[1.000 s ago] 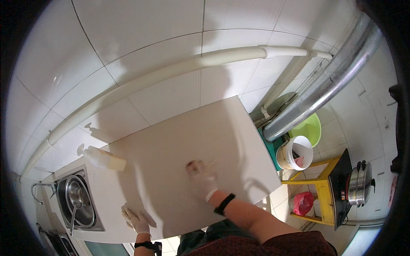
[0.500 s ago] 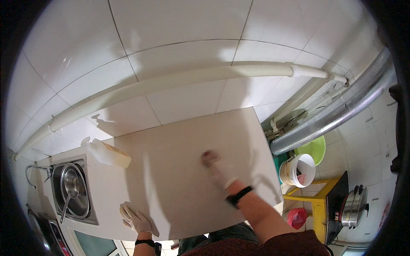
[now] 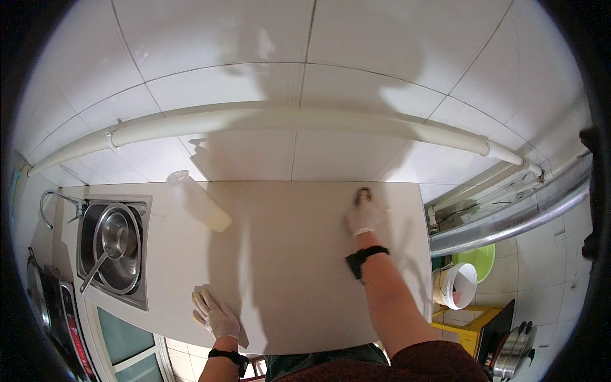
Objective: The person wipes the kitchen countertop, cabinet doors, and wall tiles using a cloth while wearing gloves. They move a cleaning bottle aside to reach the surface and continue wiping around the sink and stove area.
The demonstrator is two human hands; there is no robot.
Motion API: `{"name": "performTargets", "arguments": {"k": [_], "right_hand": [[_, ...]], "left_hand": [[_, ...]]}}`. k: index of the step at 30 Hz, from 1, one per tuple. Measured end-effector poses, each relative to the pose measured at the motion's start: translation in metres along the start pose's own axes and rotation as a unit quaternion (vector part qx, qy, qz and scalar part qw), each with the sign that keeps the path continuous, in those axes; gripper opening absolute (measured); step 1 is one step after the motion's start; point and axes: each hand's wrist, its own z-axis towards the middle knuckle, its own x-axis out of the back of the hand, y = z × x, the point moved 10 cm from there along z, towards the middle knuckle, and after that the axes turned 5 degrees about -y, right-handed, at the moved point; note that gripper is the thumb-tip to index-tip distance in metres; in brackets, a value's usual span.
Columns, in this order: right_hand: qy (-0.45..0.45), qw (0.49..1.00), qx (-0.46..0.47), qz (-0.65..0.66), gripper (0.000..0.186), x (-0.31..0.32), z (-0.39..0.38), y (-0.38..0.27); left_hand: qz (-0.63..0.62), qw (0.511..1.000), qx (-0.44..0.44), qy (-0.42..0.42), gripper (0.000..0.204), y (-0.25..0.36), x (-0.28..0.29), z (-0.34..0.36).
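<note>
My right hand [image 3: 361,218], in a thin whitish glove, is stretched to the far right of the pale countertop [image 3: 299,274]. Its fingers are closed on a small dark brown pad [image 3: 363,193] close to the wall; blur hides its exact kind. Near the front edge, my left hand [image 3: 217,316], gloved too, lies flat on the counter with its fingers spread and nothing in it. Beyond that hand stands a translucent plastic jug [image 3: 198,202] with yellowish contents.
At the left is a sink [image 3: 147,254] holding a metal basin [image 3: 130,270] and a ladle [image 3: 116,242], below a faucet [image 3: 60,197]. A white pipe [image 3: 267,120] runs along the tiled wall. Off the right end are a metal duct [image 3: 503,226], a white bucket [image 3: 468,283] and a green basin [image 3: 482,260].
My right hand has moved with the brown pad from mid-counter out to the far right, near the wall. My left hand stays flat on the counter. The whole view has shifted.
</note>
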Motion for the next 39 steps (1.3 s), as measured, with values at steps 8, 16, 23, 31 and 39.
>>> {"name": "performTargets", "arguments": {"k": [8,16,23,31,39], "right_hand": [[-0.147,0.925,0.348,-0.023,0.059,-0.096,-0.193,-0.256],[-0.183,0.834,0.517,-0.055,0.057,-0.101,-0.211,-0.253],[-0.034,0.978,0.205,0.011,0.043,0.001,0.005,-0.066],[0.106,0.993,-0.027,-0.032,0.047,0.07,0.042,0.203],[0.143,0.984,0.059,0.087,0.049,0.039,0.015,0.068]], "left_hand": [[-0.023,0.999,-0.02,0.028,0.076,0.003,0.006,-0.001],[-0.008,0.999,-0.017,0.04,0.077,-0.003,-0.002,0.001],[0.006,0.999,-0.027,0.047,0.073,-0.005,-0.004,0.001],[0.002,0.998,-0.033,0.047,0.073,0.0,0.0,-0.001],[0.009,0.998,-0.04,0.053,0.076,-0.003,-0.004,0.001]]}}
